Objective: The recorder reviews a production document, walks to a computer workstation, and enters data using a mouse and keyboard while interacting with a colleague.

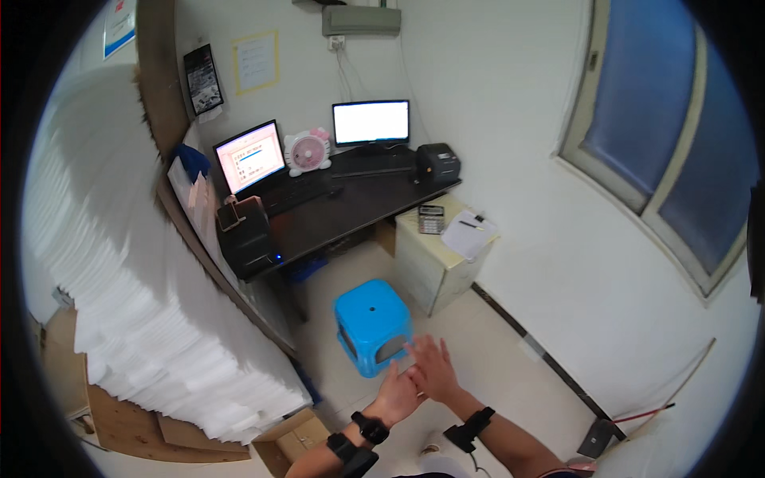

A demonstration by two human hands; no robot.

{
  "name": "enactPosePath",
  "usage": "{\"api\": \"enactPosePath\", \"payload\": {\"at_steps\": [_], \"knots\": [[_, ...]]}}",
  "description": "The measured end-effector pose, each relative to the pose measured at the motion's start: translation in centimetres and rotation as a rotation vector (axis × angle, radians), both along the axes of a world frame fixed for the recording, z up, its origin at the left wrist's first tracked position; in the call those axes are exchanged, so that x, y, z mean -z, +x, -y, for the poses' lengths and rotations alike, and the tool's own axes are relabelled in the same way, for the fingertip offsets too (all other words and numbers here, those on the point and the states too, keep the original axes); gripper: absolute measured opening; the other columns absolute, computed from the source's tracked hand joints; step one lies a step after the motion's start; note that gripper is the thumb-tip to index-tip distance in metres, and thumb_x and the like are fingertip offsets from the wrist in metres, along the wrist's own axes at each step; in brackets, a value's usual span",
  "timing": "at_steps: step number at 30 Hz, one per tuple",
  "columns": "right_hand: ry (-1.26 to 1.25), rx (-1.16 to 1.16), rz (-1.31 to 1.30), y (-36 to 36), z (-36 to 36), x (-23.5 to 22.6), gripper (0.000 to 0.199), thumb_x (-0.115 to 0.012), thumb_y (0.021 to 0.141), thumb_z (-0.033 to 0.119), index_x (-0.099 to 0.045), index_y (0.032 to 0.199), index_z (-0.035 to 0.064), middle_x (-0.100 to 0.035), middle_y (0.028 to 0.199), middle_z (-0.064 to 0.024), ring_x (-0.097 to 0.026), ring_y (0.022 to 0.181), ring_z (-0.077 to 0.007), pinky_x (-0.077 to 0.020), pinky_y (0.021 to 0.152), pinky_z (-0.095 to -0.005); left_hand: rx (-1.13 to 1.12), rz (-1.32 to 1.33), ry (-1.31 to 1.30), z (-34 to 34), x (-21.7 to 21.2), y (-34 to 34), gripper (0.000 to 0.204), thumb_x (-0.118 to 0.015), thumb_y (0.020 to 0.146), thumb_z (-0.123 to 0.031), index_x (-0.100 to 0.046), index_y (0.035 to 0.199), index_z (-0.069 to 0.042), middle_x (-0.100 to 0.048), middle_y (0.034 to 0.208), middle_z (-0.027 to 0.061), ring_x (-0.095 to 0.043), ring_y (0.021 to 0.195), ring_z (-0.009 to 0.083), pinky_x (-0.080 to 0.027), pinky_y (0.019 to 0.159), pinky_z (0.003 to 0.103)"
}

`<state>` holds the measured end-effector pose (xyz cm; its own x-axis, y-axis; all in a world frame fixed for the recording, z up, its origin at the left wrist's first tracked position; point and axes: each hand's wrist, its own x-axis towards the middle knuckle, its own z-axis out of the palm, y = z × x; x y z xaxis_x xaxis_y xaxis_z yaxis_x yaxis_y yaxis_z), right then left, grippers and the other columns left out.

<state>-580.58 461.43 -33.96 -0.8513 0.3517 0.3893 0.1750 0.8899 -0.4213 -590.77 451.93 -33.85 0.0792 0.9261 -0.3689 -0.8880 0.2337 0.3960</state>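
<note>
My left hand [396, 396] and my right hand [434, 370] meet in front of me at the lower middle, touching each other. The right one has its fingers stretched out and spread, slightly smeared. On the left, the thumb points up while the other fingers curl in against the right hand; whatever they hold, if anything, is hidden. Just beyond my fingertips stands a blue plastic stool [373, 312] on the tiled floor. Black straps circle both wrists, and a dark watch [370, 428] sits on the left one.
A black corner desk [335, 219] carries two monitors [371, 123], a pink-and-white fan [307, 151] and black printers [438, 163]. Beside it, a cabinet [426, 275] bears a calculator [431, 219] and a clipboard [470, 233]. White sheets [159, 319] are stacked high at left, near a cardboard box [295, 438].
</note>
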Motion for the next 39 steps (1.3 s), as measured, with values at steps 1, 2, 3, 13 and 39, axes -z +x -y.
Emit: {"api": "enactPosePath", "payload": {"at_steps": [1, 2, 3, 13, 39], "knots": [[-0.058, 0.113, -0.053, -0.9, -1.8, 1.9, 0.055, -0.034, 0.096, 0.040, -0.038, 0.138, 0.0054, -0.037, 0.142, -0.0167, -0.027, 0.136, -0.0352, -0.0130, 0.110, -0.0539, -0.067, 0.102, 0.005, -0.5, -1.2, -0.9, 0.071, -0.024, 0.092, -0.064, -0.045, 0.133, -0.010, -0.042, 0.139, 0.0079, -0.035, 0.131, 0.0266, -0.027, 0.109, 0.046], [-0.111, 0.202, -0.107, -2.6, -3.7, 2.8, 0.053, -0.035, 0.095, 0.039, -0.039, 0.138, 0.0077, -0.037, 0.142, -0.0155, -0.027, 0.136, -0.0353, -0.0134, 0.110, -0.0540, -0.105, 0.087, -0.004, -1.5, -0.4, -2.8, 0.071, -0.024, 0.092, -0.064, -0.045, 0.133, -0.010, -0.042, 0.139, 0.0079, -0.035, 0.131, 0.0266, -0.027, 0.109, 0.046], [-0.315, -0.057, -0.259, -4.9, -3.8, 2.3, 0.051, -0.037, 0.095, 0.039, -0.040, 0.138, 0.0119, -0.037, 0.142, -0.0143, -0.026, 0.136, -0.0356, -0.0135, 0.110, -0.0552, -0.228, 0.424, 0.155, -1.9, 0.9, -4.2, 0.068, -0.027, 0.092, -0.063, -0.045, 0.132, -0.011, -0.043, 0.138, 0.0076, -0.037, 0.129, 0.0258, -0.027, 0.108, 0.046], [-0.235, 0.033, 0.161, -16.0, -23.8, 17.8, 0.047, -0.054, 0.088, 0.037, -0.048, 0.127, 0.0110, -0.049, 0.129, -0.0129, -0.043, 0.121, -0.0340, -0.0307, 0.099, -0.0553, -0.221, -0.710, -0.263, -8.5, 0.8, -18.8, 0.060, -0.046, 0.094, -0.050, -0.038, 0.138, -0.010, -0.047, 0.135, 0.0083, -0.042, 0.126, 0.0204, -0.034, 0.103, 0.040], [0.506, 0.402, 0.052, -19.6, -54.8, 35.5, 0.051, -0.064, 0.079, 0.025, -0.051, 0.125, 0.0071, -0.053, 0.117, -0.0119, -0.047, 0.108, -0.0307, -0.0364, 0.091, -0.0401, -0.408, -2.954, -0.434, -29.4, 25.2, -52.6, 0.062, -0.035, 0.097, -0.047, -0.031, 0.143, -0.006, -0.032, 0.147, 0.0146, -0.022, 0.140, 0.0285, -0.016, 0.114, 0.041]]}}
